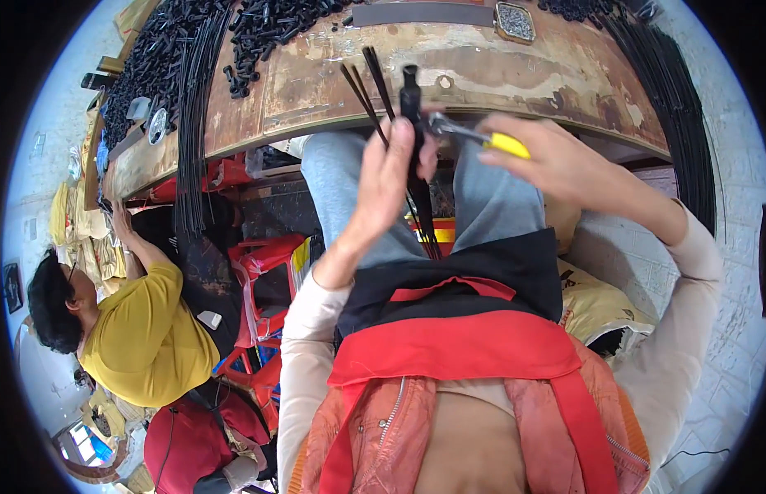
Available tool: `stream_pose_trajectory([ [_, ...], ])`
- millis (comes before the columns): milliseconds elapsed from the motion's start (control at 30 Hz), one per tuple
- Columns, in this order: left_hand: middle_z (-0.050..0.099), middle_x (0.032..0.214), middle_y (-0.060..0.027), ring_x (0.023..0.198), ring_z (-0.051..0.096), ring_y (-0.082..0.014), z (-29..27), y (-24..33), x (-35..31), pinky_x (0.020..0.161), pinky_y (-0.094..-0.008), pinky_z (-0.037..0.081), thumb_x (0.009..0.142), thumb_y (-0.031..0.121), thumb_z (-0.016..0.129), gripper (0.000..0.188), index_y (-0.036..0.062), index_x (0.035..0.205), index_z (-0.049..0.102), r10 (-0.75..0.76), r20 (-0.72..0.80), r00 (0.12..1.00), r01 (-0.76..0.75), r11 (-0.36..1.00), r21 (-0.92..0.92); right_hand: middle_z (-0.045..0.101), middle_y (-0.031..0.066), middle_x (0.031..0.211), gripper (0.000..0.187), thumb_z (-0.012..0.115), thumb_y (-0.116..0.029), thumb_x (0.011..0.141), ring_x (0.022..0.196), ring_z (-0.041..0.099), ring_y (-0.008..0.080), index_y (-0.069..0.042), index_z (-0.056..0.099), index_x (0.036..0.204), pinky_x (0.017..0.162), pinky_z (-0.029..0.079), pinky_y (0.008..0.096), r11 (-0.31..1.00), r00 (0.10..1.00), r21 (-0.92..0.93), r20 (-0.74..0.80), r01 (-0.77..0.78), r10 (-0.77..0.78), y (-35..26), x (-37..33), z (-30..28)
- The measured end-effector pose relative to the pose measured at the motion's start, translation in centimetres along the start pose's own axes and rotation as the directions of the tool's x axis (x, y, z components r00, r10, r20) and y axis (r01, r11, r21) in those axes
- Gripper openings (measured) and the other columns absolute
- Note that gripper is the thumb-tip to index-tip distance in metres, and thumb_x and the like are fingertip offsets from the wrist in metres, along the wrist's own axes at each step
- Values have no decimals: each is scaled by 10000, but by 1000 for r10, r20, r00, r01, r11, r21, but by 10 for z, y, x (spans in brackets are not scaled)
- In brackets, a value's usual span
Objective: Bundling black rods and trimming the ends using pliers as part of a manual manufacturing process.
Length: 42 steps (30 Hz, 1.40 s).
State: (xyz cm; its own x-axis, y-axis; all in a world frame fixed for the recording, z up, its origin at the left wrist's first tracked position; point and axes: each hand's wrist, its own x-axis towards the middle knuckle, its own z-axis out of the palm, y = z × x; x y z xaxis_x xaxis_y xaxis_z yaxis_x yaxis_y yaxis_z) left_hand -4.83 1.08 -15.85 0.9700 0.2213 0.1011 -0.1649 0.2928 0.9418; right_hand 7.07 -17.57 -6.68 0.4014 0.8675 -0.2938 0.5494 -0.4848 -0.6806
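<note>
Above my lap, my left hand (383,177) is closed around several thin black rods (371,97) and a thicker black tubular piece (410,97) that stands up past the fingers. The rods run down through the hand toward my lap. My right hand (552,156) grips a hand tool by its yellow handle (508,146). The metal end of that tool points left and meets or nearly meets the black piece beside my left fingers. Blur there hides the exact contact and the kind of tool.
A worn wooden table (317,86) crosses ahead, bearing heaps of black parts (272,29), a grey strip (422,13) and a tray of small metal pieces (515,22). Bundles of black rods (663,78) hang over its edges. A co-worker (148,329) in yellow sits at left.
</note>
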Motion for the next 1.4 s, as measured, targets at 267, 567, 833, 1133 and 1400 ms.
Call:
stream_pose_trajectory([
  [267,379,750,5,667,375,-117,-111,145,-31,627,-260,353,1030,433,389,505,-27,1218,482,416,-380,826,-483,870,-97,616,135,1018,364,621,-332,902,901,603,362,-64,543,1135,780,502,435,666,799,-741,-452,-89,-396,107,56,-1],
  [567,461,821,-90,744,455,-202,-93,93,-48,748,-368,438,1039,410,319,531,-91,1180,424,34,-462,886,-433,418,-799,497,175,1350,716,772,-64,738,1049,637,277,-2,439,1370,789,581,333,456,933,890,162,3,-322,20,-31,82],
  [833,590,1030,-207,1008,597,-342,-15,-60,2,1017,-542,471,1054,397,193,548,-91,1147,427,-583,-335,740,-180,308,-934,625,140,1040,375,647,-35,782,596,612,122,-2,518,1133,476,510,203,654,456,412,-883,635,113,38,-118,-7],
  [1133,678,736,-81,706,679,-245,-39,-133,-89,756,-353,545,990,529,427,563,18,977,662,-797,364,482,848,321,-421,573,4,843,488,755,84,742,659,590,67,-40,581,1181,553,467,206,602,892,716,-451,353,13,4,-53,79],
  [1400,604,1223,-74,1117,563,-131,29,13,-51,962,-269,440,988,168,562,389,-5,1335,531,-130,11,991,129,989,68,589,10,879,398,752,17,782,615,553,58,-34,570,1133,505,421,196,542,928,793,-368,277,63,6,-11,82],
])
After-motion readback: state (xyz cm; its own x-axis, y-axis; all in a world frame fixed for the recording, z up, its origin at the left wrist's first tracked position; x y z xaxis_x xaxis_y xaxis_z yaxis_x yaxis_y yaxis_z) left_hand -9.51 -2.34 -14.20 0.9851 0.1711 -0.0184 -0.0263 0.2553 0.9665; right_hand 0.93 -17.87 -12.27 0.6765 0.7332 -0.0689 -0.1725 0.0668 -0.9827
